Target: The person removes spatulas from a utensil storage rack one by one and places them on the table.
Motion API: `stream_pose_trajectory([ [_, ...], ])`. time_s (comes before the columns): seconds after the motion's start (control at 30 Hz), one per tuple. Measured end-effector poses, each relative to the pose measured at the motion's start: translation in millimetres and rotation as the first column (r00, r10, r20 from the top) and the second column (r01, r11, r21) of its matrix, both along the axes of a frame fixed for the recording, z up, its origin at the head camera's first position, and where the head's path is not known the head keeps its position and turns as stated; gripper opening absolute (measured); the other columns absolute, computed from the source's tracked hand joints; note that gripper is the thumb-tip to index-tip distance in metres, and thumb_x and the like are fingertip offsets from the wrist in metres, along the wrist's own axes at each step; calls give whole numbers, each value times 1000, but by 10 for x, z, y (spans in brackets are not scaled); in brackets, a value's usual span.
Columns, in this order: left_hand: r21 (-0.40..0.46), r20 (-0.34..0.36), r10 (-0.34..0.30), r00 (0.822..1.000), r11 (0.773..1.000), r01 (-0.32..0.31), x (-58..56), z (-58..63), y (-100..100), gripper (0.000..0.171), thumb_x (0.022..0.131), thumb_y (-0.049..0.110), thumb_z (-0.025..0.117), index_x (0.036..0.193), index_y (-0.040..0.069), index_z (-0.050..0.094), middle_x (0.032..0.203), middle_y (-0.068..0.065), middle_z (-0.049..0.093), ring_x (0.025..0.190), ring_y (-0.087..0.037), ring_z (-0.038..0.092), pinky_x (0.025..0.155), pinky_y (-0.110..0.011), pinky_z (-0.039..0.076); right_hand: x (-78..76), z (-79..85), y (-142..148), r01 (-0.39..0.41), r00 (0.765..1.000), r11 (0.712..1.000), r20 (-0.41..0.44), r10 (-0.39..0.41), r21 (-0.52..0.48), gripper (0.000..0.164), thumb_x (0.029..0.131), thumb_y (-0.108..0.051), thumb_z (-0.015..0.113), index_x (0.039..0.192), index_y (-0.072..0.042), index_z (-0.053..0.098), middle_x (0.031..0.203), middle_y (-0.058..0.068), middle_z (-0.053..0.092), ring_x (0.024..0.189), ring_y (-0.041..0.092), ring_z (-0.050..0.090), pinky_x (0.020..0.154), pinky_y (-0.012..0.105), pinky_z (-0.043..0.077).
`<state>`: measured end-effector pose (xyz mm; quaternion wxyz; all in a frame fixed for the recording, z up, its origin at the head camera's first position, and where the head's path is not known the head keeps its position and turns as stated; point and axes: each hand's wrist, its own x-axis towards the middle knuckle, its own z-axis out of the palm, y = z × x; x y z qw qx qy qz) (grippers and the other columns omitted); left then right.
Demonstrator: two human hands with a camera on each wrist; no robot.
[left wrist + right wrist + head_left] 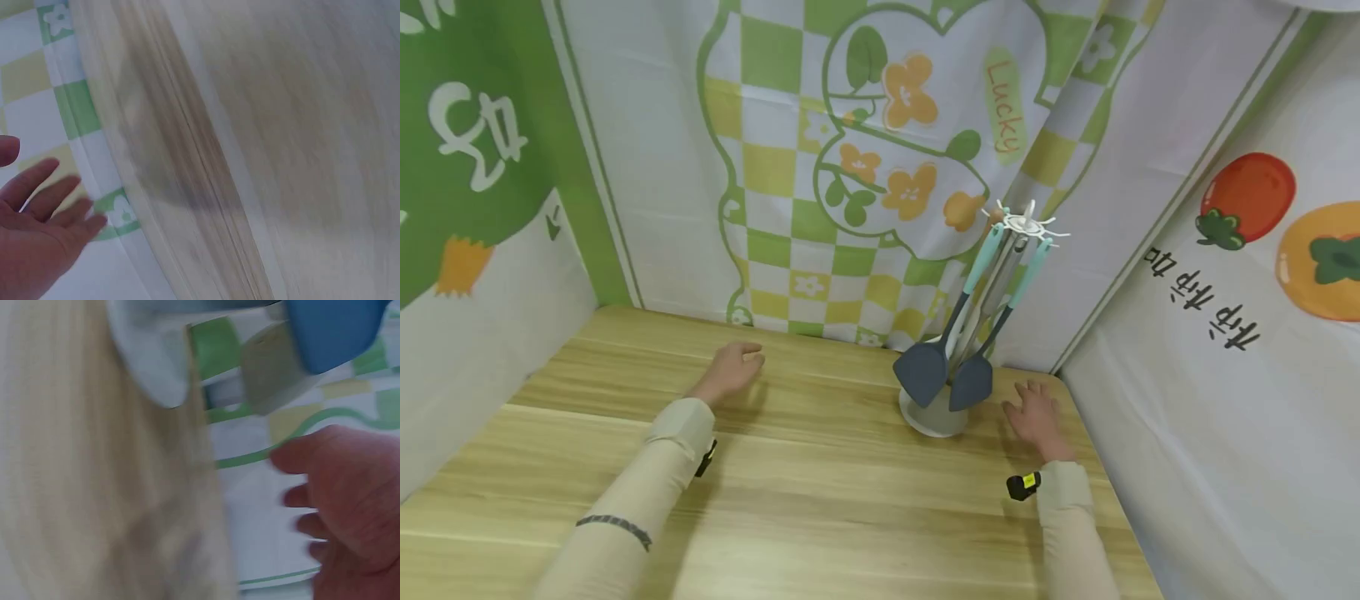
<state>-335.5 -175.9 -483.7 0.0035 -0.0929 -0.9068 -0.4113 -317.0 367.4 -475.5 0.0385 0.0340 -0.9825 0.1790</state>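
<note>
A rotating utensil rack [1024, 223] with white hooks stands toward the back right of the wooden table, on a round pale base [933, 421]. From it hang two dark spatulas with mint handles, a left spatula [922, 372] and a right spatula [972, 382], plus a greyish utensil partly hidden behind them. My right hand [1036, 419] is just right of the rack, fingers loosely spread and touching nothing; in the right wrist view a blue utensil head [337, 331] is near it. My left hand [733, 369], relaxed and holding nothing, hovers over the back left of the table.
The wooden table [820, 500] runs to a checked green and yellow curtain [850, 283] behind the rack. White printed cloth walls, a left wall [490, 350] and a right wall [1210, 433], flank the table.
</note>
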Motion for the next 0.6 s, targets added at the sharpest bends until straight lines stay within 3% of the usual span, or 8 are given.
stream_pose_trajectory([
  [0.07,61,7,-33,999,998,33,7,16,26,51,106,19,41,141,-18,46,144,-38,47,133,-53,46,109,-61,44,6,108,-9,-45,998,999,36,45,-4,57,103,-21,47,145,17,41,151,41,35,142,58,29,116,70,26],
  [0.13,93,-33,-67,997,993,70,13,12,67,49,106,19,43,136,-19,52,136,-38,55,124,-51,56,101,-55,53,21,252,-11,-84,995,996,50,85,-25,54,104,-19,48,142,18,44,146,41,43,136,57,40,112,65,37],
  [0.2,132,-47,-100,994,986,106,23,13,137,47,106,18,45,134,-19,53,131,-38,58,118,-49,60,95,-52,56,47,462,-20,-106,992,992,53,110,-71,52,104,-18,48,141,19,44,142,40,47,131,56,47,108,62,42],
  [0.37,257,-48,-95,994,961,104,8,43,450,39,106,10,47,135,-14,56,123,-31,66,111,-43,66,94,-51,57,128,1139,-43,-118,993,987,0,119,-106,53,108,-24,44,145,14,44,144,38,47,131,54,48,107,64,43],
  [0.47,313,-65,-79,995,945,95,-16,102,687,35,106,7,48,136,-9,58,120,-27,69,107,-39,69,93,-49,58,164,1518,-68,-119,987,985,-127,102,-129,51,109,-27,44,144,10,48,143,35,50,133,52,46,108,66,40],
  [0.53,338,-85,-88,992,935,112,-37,159,839,36,107,7,48,138,-8,57,121,-26,70,106,-37,70,93,-46,58,158,1731,-99,-144,954,978,-285,96,-154,44,107,-21,50,140,9,54,138,34,55,129,50,50,107,66,41],
  [0.6,362,-101,-100,990,923,131,-51,245,981,37,107,7,49,140,-5,56,121,-25,69,106,-36,70,92,-45,58,128,1902,-151,-181,879,969,-469,84,-166,37,103,-9,57,134,9,59,131,33,60,122,49,55,104,64,44],
])
